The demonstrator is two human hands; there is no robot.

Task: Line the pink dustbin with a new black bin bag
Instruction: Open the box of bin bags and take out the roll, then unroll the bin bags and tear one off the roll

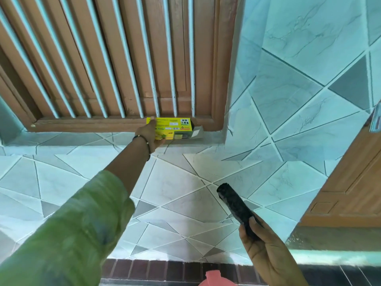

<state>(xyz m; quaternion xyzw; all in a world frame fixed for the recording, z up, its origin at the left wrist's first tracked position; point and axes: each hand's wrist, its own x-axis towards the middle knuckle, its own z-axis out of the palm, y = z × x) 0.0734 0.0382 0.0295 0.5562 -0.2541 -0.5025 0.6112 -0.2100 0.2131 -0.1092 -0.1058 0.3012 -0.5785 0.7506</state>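
My left hand (150,134) reaches up to the window sill and grips a yellow bin-bag box (174,129), whose right end flap hangs open. My right hand (266,242) is low at the right, closed around a black roll of bin bags (234,201) that points up and left. Only a sliver of the pink dustbin (216,279) shows at the bottom edge, below and between my hands. My left arm wears a green sleeve and a thin black bracelet.
A wooden window frame with pale vertical bars (115,58) fills the upper left above the tiled sill (82,139). Patterned pale tiles cover the wall. A wooden door (354,182) stands at the right. Dark brick-like tiles (156,271) run along the bottom.
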